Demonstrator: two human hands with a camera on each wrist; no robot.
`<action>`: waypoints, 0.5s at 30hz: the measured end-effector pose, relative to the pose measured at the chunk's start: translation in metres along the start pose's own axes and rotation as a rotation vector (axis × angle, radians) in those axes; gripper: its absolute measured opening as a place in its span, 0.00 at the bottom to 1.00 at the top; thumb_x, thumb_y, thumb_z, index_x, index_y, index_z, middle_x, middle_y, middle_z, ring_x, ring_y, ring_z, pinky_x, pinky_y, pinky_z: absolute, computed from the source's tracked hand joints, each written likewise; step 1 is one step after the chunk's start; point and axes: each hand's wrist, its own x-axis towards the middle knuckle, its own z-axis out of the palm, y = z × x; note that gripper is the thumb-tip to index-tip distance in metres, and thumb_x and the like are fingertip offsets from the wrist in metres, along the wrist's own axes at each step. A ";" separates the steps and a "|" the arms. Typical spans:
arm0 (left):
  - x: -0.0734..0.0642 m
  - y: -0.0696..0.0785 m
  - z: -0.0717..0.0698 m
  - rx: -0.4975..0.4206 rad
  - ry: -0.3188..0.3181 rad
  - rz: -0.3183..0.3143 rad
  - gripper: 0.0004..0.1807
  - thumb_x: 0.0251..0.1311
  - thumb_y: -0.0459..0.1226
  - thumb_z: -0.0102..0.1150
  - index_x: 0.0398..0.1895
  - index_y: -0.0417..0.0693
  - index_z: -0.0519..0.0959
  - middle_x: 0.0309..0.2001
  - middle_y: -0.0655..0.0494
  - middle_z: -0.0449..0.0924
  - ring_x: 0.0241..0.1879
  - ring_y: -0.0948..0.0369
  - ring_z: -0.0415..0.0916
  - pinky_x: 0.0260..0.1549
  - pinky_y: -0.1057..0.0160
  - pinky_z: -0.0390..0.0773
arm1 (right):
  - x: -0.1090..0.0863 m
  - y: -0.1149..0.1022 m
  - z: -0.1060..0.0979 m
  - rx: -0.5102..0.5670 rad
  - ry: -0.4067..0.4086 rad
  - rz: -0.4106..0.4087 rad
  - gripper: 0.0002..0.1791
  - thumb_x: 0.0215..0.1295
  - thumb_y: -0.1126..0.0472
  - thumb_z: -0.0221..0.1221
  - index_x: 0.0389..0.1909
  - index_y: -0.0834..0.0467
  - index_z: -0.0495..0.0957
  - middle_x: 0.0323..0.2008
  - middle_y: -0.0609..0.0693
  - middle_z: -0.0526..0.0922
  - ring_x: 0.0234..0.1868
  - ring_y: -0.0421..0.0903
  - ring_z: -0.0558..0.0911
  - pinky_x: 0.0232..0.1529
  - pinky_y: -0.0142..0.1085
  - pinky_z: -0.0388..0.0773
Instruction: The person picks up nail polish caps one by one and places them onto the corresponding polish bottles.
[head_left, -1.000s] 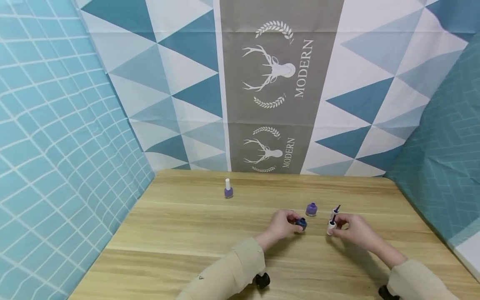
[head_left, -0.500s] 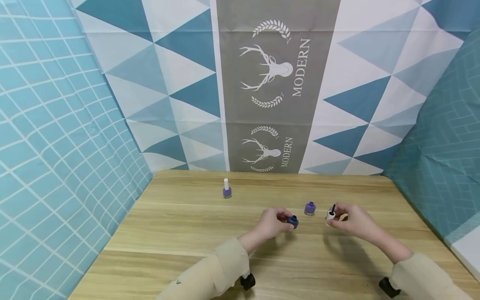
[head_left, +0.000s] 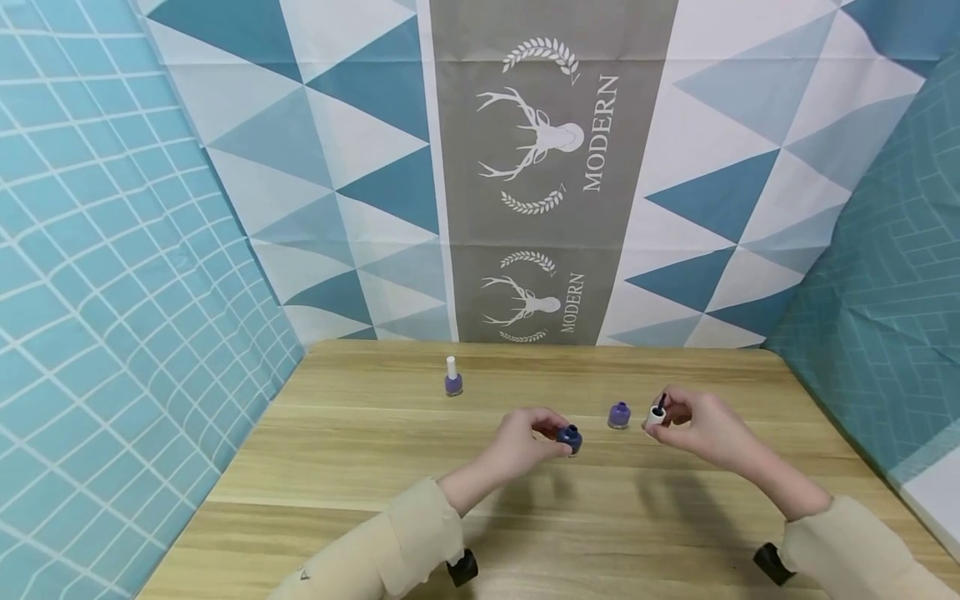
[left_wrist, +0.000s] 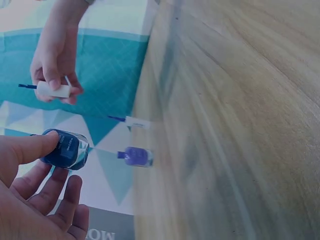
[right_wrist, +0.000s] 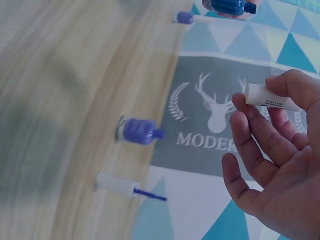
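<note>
In the head view my left hand (head_left: pixel 517 446) pinches an uncapped dark blue nail polish bottle (head_left: pixel 572 441) between thumb and fingers, neck upward, raised over the table. My right hand (head_left: pixel 705 429) grips a white nail polish cap (head_left: pixel 656 416), its dark brush (right_wrist: pixel 274 97) end hidden by the palm in the right wrist view but pointing up in the head view. Between the hands, farther back, an uncapped purple nail polish bottle (head_left: pixel 619 415) stands on the table. A second white cap (right_wrist: pixel 116 184) stands beside it, purple brush up; the right hand covers it in the head view.
A capped purple nail polish bottle (head_left: pixel 453 383) stands toward the back left of the wooden table (head_left: pixel 360 450). Patterned cloth (head_left: pixel 525 167) hangs behind the table's back edge, with blue cloth (head_left: pixel 112 292) along the left side.
My left hand has moved left with the blue bottle, raising it. The right hand has lifted the white cap and shifted toward the back, now covering the other standing cap.
</note>
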 end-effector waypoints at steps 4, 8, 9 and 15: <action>-0.006 0.010 -0.009 -0.030 -0.011 -0.009 0.13 0.49 0.36 0.70 0.40 0.47 0.83 0.34 0.57 0.83 0.36 0.64 0.76 0.32 0.68 0.75 | 0.000 -0.012 -0.005 0.030 -0.003 0.002 0.12 0.57 0.55 0.66 0.33 0.56 0.75 0.29 0.45 0.83 0.33 0.37 0.82 0.27 0.32 0.76; -0.011 0.019 -0.017 -0.074 -0.018 -0.031 0.14 0.50 0.37 0.70 0.41 0.48 0.82 0.35 0.57 0.83 0.37 0.61 0.76 0.32 0.66 0.75 | 0.001 -0.025 -0.010 0.061 0.025 -0.027 0.11 0.56 0.57 0.67 0.32 0.57 0.75 0.29 0.46 0.83 0.32 0.36 0.81 0.25 0.32 0.77; -0.012 0.021 -0.020 -0.088 -0.018 -0.035 0.14 0.50 0.37 0.70 0.42 0.48 0.82 0.35 0.56 0.83 0.37 0.60 0.76 0.32 0.66 0.76 | 0.002 -0.028 -0.012 0.057 0.042 -0.041 0.11 0.56 0.58 0.67 0.32 0.57 0.75 0.29 0.47 0.83 0.32 0.35 0.81 0.25 0.32 0.76; -0.017 0.029 -0.035 -0.154 -0.022 -0.052 0.16 0.50 0.37 0.70 0.43 0.44 0.81 0.36 0.53 0.82 0.35 0.58 0.77 0.32 0.66 0.76 | 0.006 -0.042 -0.022 0.008 0.159 -0.129 0.09 0.53 0.62 0.68 0.30 0.56 0.77 0.28 0.46 0.83 0.31 0.33 0.80 0.24 0.31 0.73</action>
